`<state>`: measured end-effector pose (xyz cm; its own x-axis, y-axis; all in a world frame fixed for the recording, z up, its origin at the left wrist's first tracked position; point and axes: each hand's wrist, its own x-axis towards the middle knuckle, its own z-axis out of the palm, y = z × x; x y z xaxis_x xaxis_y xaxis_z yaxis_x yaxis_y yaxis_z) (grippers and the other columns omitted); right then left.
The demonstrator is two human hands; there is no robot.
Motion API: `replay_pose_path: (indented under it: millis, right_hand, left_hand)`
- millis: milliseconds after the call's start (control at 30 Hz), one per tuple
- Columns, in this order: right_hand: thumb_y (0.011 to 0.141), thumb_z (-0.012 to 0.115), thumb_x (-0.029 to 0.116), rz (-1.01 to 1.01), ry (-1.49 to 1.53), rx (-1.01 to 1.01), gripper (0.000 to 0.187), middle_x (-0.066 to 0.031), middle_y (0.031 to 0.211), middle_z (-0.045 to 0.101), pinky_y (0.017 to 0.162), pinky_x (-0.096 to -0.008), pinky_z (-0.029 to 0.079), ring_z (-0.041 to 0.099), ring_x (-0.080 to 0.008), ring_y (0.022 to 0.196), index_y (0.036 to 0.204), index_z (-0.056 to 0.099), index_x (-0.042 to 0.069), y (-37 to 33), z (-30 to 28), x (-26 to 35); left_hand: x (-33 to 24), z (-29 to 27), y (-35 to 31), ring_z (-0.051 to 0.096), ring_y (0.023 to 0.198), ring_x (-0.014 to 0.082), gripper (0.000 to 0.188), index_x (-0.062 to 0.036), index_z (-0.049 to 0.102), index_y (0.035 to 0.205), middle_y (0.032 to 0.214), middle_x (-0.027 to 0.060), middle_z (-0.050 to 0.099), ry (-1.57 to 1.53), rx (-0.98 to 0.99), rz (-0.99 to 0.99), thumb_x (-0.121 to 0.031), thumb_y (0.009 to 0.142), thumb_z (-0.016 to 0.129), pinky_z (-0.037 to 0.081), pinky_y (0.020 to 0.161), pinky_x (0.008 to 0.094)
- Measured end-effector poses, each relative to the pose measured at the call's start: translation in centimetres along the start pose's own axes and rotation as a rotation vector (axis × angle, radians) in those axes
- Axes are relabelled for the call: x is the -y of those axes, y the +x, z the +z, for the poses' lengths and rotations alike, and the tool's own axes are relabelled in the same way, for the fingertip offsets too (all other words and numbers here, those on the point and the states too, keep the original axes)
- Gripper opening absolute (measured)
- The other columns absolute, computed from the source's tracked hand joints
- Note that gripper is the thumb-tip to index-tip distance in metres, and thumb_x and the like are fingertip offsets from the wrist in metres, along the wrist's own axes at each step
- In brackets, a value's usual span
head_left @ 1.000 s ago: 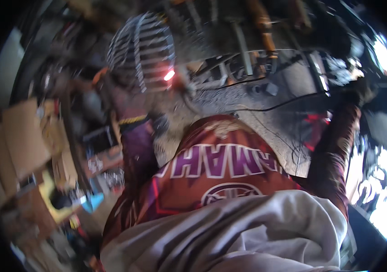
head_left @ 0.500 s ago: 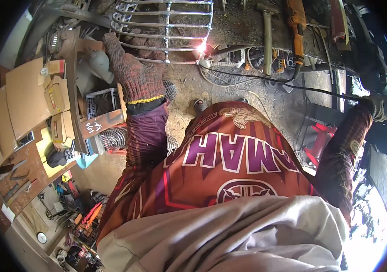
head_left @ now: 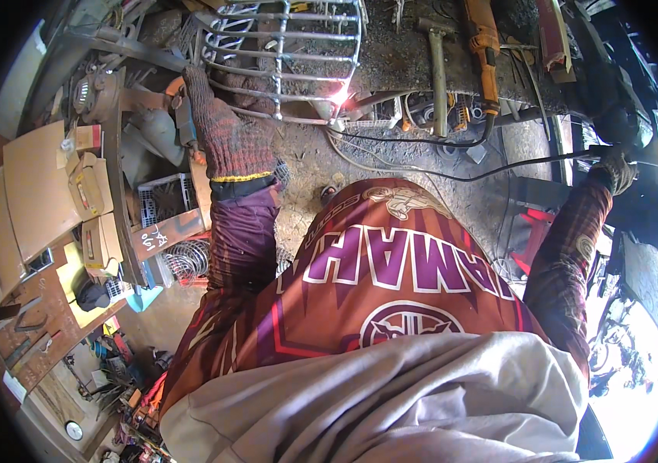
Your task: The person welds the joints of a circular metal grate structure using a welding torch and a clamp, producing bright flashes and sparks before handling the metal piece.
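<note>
My left hand [head_left: 240,143], in a grey and red knitted glove, is at the near left part of a welded metal grille [head_left: 279,58]. Its thumb points up along the grille's left side, while the other fingers pass behind the bars and are partly hidden. A bright pinkish glow [head_left: 340,93] shows at the grille's near right corner. Out to the right, my gloved right hand [head_left: 617,171] is closed round what looks like a welding electrode holder [head_left: 599,150], mostly hidden by the fingers. From it a black cable [head_left: 460,179] hangs in a curve toward the grille.
On the dark workbench [head_left: 402,62] right of the grille lie a hammer [head_left: 438,81] and an orange power tool [head_left: 483,58]. Cardboard boxes [head_left: 43,193] and a wooden shelf [head_left: 163,235] stand left. Coiled wire [head_left: 188,260] and a red metal stand [head_left: 531,235] are lower down.
The view has shifted slightly. My right hand has come a little inward, and the black cable sags lower. My left hand stays at the grille, and the glow remains at its corner.
</note>
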<state>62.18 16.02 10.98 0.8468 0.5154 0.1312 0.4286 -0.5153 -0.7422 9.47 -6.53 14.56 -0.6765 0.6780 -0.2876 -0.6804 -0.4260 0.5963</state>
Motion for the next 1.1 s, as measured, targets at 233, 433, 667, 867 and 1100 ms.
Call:
replay_pose_path:
  millis: [233,433,667,867,1100]
  right_hand:
    - [0.075,0.059,0.061,-0.216,0.027,-0.216,0.098,-0.0282,0.131,0.045,0.098,-0.0406,0.041,0.05,-0.0337,0.12,0.136,0.032,-0.011,-3.7,-0.6,-3.5]
    - [0.077,0.063,0.05,-0.389,0.148,-0.131,0.074,-0.0261,0.114,0.057,0.092,-0.0454,0.042,0.055,-0.0381,0.107,0.12,0.05,-0.008,-10.5,-2.3,-4.6]
    - [0.08,0.064,0.041,-0.318,-0.068,-0.07,0.056,-0.0207,0.099,0.062,0.09,-0.0421,0.043,0.059,-0.0365,0.093,0.104,0.055,-0.009,-10.7,-0.7,-14.6]
    - [0.083,0.065,0.036,-0.235,0.102,0.079,0.05,-0.0189,0.096,0.062,0.089,-0.0368,0.043,0.058,-0.0303,0.088,0.104,0.056,-0.008,-15.0,0.7,-23.4]
    - [0.084,0.066,0.038,-0.006,-0.196,0.545,0.052,-0.0101,0.09,0.064,0.076,-0.0355,0.046,0.059,-0.0226,0.085,0.113,0.054,-0.003,-19.2,1.3,-34.3]
  left_hand:
    - [-1.7,-3.1,2.1,0.058,0.054,0.0138,0.029,-0.0131,0.061,0.086,0.069,0.0032,0.064,-0.086,0.081,-0.287,-0.041,0.091,0.055,0.054,0.06,0.037]
    - [-2.7,-2.9,1.3,0.055,0.051,0.0136,0.031,-0.0104,0.061,0.085,0.068,0.0048,0.061,-0.12,0.08,-0.342,-0.04,0.091,0.055,0.055,0.065,0.037]
    - [-3.2,-4.8,3.0,0.053,0.05,0.0138,0.03,-0.0109,0.061,0.085,0.067,0.0036,0.06,-0.165,0.272,-0.415,-0.04,0.092,0.055,0.052,0.062,0.0353]
    - [-2.6,-3.0,2.3,0.051,0.049,0.0126,0.029,-0.0105,0.06,0.086,0.068,0.0024,0.06,-0.031,-0.009,-0.279,-0.038,0.093,0.054,0.049,0.054,0.0311]
    - [-2.4,-6.0,5.4,0.05,0.055,0.0141,0.029,-0.0102,0.059,0.09,0.079,0.0042,0.061,-0.072,0.249,-0.298,-0.04,0.091,0.057,0.043,0.047,0.0258]
